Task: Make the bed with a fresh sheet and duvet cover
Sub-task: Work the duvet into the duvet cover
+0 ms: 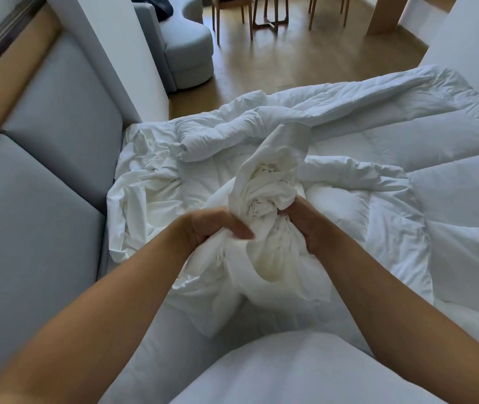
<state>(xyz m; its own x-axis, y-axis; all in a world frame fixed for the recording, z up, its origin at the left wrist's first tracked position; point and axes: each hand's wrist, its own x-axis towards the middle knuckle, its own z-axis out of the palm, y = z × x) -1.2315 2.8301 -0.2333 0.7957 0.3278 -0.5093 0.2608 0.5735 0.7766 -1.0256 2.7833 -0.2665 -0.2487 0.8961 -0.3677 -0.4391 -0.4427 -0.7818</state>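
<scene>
A bunched, twisted wad of white duvet cover rises in the middle of the view above the bed. My left hand grips its left side with curled fingers. My right hand grips its right side, fingers buried in the folds. Under and behind the wad a white quilted duvet lies crumpled across the bed. A wrinkled white sheet shows at the left by the headboard. Part of the cover hangs down below my hands.
A grey padded headboard runs along the left. A white pillow or bedding fills the bottom edge. Beyond the bed are wooden floor, a grey curved sofa and wooden chair legs.
</scene>
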